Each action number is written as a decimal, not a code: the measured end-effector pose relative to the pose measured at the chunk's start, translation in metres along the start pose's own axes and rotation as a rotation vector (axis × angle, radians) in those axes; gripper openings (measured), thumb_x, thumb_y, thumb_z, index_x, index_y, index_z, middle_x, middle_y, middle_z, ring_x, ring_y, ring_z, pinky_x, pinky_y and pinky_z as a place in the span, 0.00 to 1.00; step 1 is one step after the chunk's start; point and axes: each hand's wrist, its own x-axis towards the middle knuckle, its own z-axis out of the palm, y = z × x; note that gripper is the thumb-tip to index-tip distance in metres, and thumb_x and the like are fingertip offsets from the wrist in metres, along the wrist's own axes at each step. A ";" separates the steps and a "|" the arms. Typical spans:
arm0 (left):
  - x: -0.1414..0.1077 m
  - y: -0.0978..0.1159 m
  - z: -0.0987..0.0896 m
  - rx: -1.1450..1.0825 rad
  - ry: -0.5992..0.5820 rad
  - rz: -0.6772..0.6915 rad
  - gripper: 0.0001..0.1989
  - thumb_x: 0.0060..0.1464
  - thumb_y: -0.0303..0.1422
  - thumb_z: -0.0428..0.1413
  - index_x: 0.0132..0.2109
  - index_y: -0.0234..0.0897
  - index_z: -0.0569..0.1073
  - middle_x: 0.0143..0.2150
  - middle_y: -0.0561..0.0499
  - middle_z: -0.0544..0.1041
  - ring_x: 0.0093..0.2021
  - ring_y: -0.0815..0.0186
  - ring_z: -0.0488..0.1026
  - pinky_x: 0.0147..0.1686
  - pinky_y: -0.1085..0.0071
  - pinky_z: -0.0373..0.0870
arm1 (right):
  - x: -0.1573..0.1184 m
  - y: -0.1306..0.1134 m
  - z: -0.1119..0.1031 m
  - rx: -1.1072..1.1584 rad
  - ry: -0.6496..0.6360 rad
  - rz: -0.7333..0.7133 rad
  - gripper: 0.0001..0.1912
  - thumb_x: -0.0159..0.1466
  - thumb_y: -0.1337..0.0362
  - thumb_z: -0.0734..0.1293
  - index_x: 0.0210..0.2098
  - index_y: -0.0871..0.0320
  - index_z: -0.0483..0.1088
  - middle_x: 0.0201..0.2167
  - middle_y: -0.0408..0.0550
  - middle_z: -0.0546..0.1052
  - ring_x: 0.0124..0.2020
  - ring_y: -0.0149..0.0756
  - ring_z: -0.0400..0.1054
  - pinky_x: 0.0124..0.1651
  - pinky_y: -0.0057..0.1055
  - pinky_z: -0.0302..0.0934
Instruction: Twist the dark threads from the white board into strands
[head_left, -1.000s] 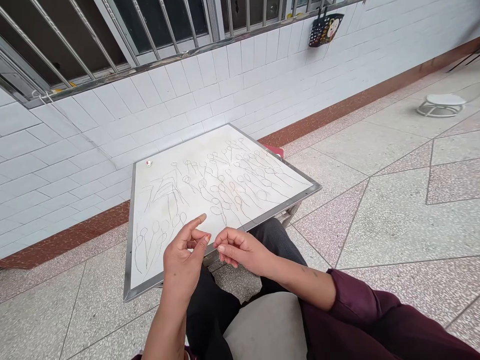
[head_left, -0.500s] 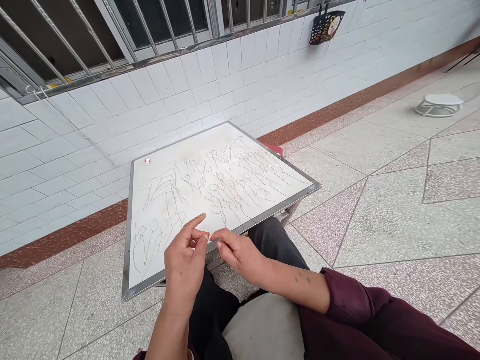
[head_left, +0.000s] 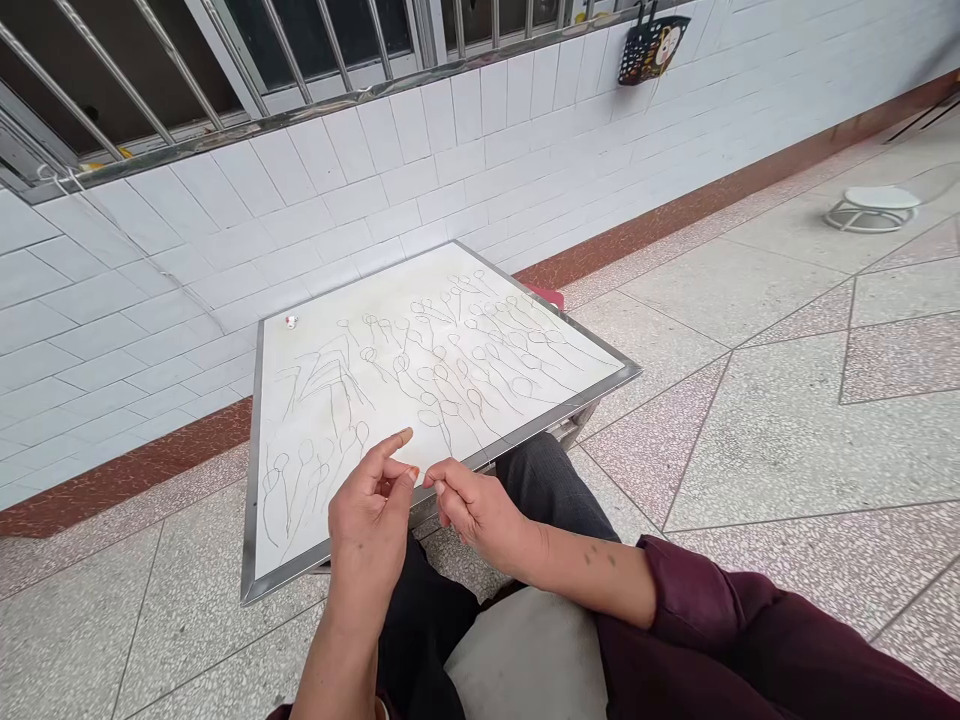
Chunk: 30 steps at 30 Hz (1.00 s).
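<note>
Two hands (head_left: 367,515) (head_left: 484,512), one table (head_left: 405,277), dozens of looped strands (head_left: 448,432).

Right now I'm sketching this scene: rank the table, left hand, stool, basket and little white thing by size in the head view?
1. Table
2. Left hand, helped by nearness
3. Stool and basket: too alike to rank
4. Little white thing

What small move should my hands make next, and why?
Perhaps twist your right hand gently, holding your left hand steady: both are pinched close together at the near edge of the table, which holds looped strands. Anything held is too small to make out.
</note>
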 end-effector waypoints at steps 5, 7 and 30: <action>0.001 -0.003 0.000 0.018 0.005 -0.008 0.20 0.53 0.37 0.54 0.53 0.45 0.76 0.30 0.56 0.77 0.29 0.66 0.70 0.36 0.68 0.68 | 0.000 -0.001 0.001 0.018 -0.050 0.045 0.09 0.72 0.64 0.53 0.47 0.53 0.61 0.24 0.36 0.68 0.17 0.24 0.60 0.24 0.21 0.59; 0.002 -0.004 -0.001 0.033 -0.010 -0.019 0.20 0.53 0.37 0.55 0.53 0.45 0.76 0.30 0.56 0.77 0.30 0.66 0.71 0.37 0.68 0.69 | 0.001 -0.003 0.000 -0.013 -0.053 0.048 0.08 0.72 0.63 0.54 0.47 0.53 0.62 0.25 0.37 0.70 0.19 0.25 0.62 0.25 0.22 0.60; 0.000 -0.004 -0.008 0.025 -0.084 -0.025 0.24 0.56 0.40 0.54 0.60 0.47 0.71 0.35 0.56 0.80 0.25 0.67 0.70 0.34 0.67 0.70 | 0.004 0.000 -0.002 0.087 -0.051 0.047 0.11 0.73 0.61 0.53 0.47 0.54 0.64 0.24 0.38 0.73 0.20 0.27 0.65 0.27 0.23 0.63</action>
